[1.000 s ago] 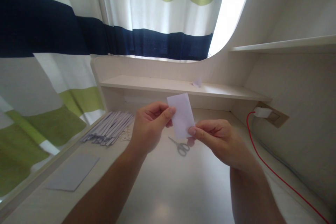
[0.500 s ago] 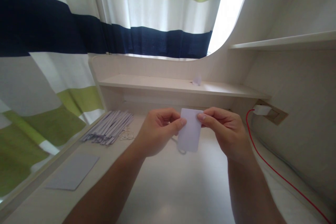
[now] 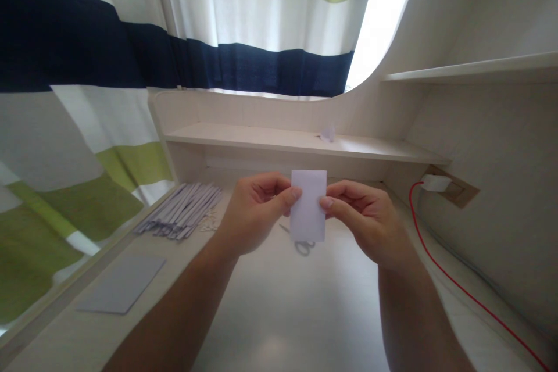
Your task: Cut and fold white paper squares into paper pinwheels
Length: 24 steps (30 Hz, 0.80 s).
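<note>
- Lying at the lower left of the frame, a flat grey sheet [image 3: 121, 284] is resting on the pale desk [image 3: 279, 314], well apart from both hands.
- Sitting above it, toward the left of centre, a bundle of thin paper strips [image 3: 181, 218] is fanning across the desk, with a few small white bits just beside its right end.
- Coming in from the lower left, the left hand [image 3: 255, 215] is pinching the left edge of a small white paper card [image 3: 308, 204], thumb in front and fingers curled behind it.
- Standing upright at the centre of the frame, the card is being held in the air above the desk, gripped on both sides.
- Showing partly below the card's lower edge, a pair of scissors [image 3: 302, 246] is lying on the desk, mostly hidden behind the card.
- Coming in from the lower right, the right hand [image 3: 364, 218] is pinching the card's right edge between thumb and forefinger.
- Sitting on the low shelf [image 3: 261, 140] above the hands, a small white scrap [image 3: 328, 135] is too small to make out.
- Running down the right side of the frame, a red cable [image 3: 453, 288] is trailing from a white plug [image 3: 436, 183] at the wall.
</note>
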{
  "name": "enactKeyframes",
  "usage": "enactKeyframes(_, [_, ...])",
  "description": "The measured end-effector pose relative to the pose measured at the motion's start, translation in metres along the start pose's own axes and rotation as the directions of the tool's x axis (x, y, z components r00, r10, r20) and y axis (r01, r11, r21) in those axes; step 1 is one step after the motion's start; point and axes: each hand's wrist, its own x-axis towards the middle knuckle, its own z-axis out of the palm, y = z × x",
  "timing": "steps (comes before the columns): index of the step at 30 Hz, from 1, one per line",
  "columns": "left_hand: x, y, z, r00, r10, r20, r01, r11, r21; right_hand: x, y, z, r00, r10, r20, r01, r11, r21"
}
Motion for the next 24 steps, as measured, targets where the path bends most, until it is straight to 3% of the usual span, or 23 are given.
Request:
enactKeyframes(5, [0.0009,-0.0017,-0.0002,0.999,0.017,-0.033,-0.017,1.0,0.0,-0.0007,0.0014,-0.0001,1.0,-0.015,-0.022,0.015,1.0,-0.002])
enactKeyframes(11, [0.0,0.0002,0.0049,0.999,-0.017,0.036,0.02,0.996,-0.083,0.0006,0.0007,0.0013,0.997,-0.007,-0.076,0.009,0.999,0.031])
enactKeyframes(18, [-0.0022,0.0003,0.0078,0.999,-0.003,-0.033,-0.001,0.993,-0.12,0.001,0.003,0.0019,0.998,-0.021,-0.057,0.029,0.989,0.143])
enactKeyframes(24, [-0.0023,-0.0023,0.0009,0.999,-0.013,0.046,0.019,0.991,-0.134,0.0007,0.0042,-0.0035,0.999,-0.045,-0.018,0.047,0.976,0.214])
